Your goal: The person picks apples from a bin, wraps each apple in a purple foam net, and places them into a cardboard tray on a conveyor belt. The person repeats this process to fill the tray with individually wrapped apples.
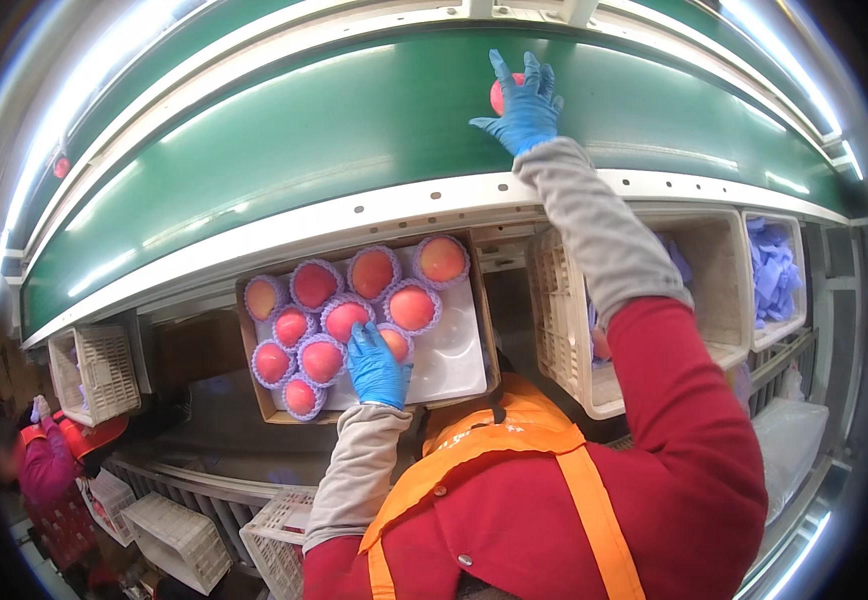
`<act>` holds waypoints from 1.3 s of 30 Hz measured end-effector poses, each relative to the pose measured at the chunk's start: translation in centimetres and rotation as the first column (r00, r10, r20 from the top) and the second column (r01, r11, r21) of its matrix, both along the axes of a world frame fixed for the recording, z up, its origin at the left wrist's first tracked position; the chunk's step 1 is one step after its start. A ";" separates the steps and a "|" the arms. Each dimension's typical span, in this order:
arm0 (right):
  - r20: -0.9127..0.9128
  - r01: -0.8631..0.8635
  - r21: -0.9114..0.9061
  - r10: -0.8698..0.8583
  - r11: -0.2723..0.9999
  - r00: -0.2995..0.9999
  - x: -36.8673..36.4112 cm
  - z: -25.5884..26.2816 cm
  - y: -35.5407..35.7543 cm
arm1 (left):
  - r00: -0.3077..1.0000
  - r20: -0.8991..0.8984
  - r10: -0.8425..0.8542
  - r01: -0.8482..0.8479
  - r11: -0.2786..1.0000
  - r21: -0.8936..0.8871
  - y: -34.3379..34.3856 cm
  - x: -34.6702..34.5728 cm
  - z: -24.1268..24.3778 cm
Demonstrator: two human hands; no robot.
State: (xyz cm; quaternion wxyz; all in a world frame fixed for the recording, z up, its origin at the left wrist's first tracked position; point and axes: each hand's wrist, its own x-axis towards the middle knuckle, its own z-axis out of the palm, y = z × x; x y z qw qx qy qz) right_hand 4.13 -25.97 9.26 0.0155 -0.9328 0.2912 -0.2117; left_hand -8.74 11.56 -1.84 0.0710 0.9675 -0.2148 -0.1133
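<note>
On the green conveyor belt (314, 112), a pinkish-red apple (497, 96) lies under my right hand (528, 105), which wears a blue glove and has its fingers spread over the fruit; a firm grip cannot be made out. In a cardboard box (491, 330) before me sit several red and yellowish apples, each in a purple foam net, on a white tray (453, 352). My left hand (378, 367), gloved in blue, touches a netted apple (345, 321) near the box's middle. Beside its fingers lies another netted apple (395, 343). The tray's right part shows bare.
Right of the box stand whitish plastic crates (558, 322); one bin holds purple foam nets (775, 277). A metal rail (479, 187) edges the belt. A co-worker (51, 465) is at the far left beside a crate (104, 375). More crates (179, 540) stand at lower left.
</note>
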 end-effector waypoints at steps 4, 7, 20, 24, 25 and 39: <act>0.212 -0.210 0.586 0.102 0.783 0.972 3.8 -4.5 -7.3 | 0.998 0.047 0.045 -0.037 0.988 -0.150 -0.1 0.1 0.9; 0.589 -0.604 0.797 -0.219 -0.001 0.778 1.1 -6.1 -8.5 | 0.995 0.100 0.012 0.031 0.906 -0.422 -0.9 0.1 2.4; 0.362 -0.508 0.802 -0.421 -0.314 0.832 -33.7 -7.8 -12.9 | 0.774 -0.012 -0.633 0.188 0.247 -0.951 -17.6 -0.9 7.7; -0.265 0.312 0.930 -0.232 0.196 0.936 -39.4 -17.9 -13.8 | 0.667 -0.035 -0.745 0.299 0.309 -0.903 -23.1 -2.9 8.7; -0.397 0.428 0.849 -0.160 0.311 0.904 -38.6 -17.2 -13.1 | 0.663 -0.006 -0.749 0.332 0.301 -0.894 -24.1 -3.1 8.2; 0.021 0.459 0.445 -0.521 0.769 0.853 -38.3 -27.6 -21.8 | 0.551 -0.171 -0.817 0.389 0.433 -0.814 -33.2 -7.2 4.2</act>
